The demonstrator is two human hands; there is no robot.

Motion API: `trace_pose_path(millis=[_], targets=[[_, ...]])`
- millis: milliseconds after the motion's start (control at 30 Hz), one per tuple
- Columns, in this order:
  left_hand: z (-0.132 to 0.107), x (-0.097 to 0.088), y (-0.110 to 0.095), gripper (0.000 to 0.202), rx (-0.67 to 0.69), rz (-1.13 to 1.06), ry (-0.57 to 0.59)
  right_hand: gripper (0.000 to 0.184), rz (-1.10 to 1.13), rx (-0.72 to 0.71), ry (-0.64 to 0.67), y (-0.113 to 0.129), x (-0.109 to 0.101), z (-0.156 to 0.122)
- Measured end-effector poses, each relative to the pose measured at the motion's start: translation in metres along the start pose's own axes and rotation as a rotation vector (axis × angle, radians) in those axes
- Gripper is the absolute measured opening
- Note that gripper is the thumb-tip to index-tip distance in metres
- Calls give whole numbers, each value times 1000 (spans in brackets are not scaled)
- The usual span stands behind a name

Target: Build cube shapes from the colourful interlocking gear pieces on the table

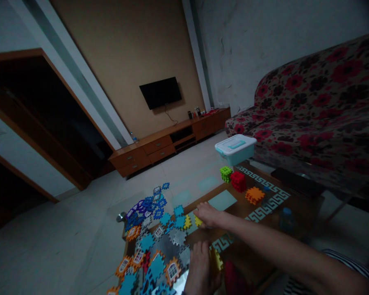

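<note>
My right hand (206, 215) rests on the brown tabletop (242, 213), its fingertips at a small yellow waffle-edged plastic tile (198, 221). My left hand (199, 268) lies lower, palm down beside a grey tile (184, 256) and a yellow tile (217, 259). A large heap of interlocking tiles (150, 241) in blue, grey, orange and purple, some with window cut-outs, spills over the table's left edge. Farther along stand a green tile cube (226, 174), a red tile cube (238, 181) and an orange tile stack (254, 195).
A white lidded plastic box (235, 149) with a teal handle sits beyond the cubes. A floral sofa (313, 110) runs along the right, and a bottle (285, 220) stands near the table. A wooden TV cabinet (169, 141) lies across the tiled floor.
</note>
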State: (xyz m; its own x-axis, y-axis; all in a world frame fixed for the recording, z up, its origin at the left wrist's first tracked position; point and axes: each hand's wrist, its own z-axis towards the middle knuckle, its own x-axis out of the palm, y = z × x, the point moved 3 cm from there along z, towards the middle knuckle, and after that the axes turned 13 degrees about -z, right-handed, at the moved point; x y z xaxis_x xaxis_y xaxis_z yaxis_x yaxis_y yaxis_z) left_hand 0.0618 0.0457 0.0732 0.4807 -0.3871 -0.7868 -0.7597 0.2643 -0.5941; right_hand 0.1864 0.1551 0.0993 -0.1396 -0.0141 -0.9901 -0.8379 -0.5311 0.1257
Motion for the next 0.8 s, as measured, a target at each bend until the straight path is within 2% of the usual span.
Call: trace_pose_path(millis=[133, 300, 500, 633, 800], targets=[[3, 5, -8, 79, -90, 100, 52, 42, -48, 33, 17, -5, -1, -22], [0, -4, -16, 82, -123, 137, 105, 47, -8, 48, -11, -7, -12, -54], [-11, -11, -15, 91, -125, 87, 66, 45, 156, -24, -77, 9, -31, -92], [-29, -18, 4, 91, -173, 92, -21, 50, 222, -83, -45, 32, -32, -107], [-72, -38, 59, 72, -344, 286, -127, 47, 232, -118, -2, 54, -16, -111]])
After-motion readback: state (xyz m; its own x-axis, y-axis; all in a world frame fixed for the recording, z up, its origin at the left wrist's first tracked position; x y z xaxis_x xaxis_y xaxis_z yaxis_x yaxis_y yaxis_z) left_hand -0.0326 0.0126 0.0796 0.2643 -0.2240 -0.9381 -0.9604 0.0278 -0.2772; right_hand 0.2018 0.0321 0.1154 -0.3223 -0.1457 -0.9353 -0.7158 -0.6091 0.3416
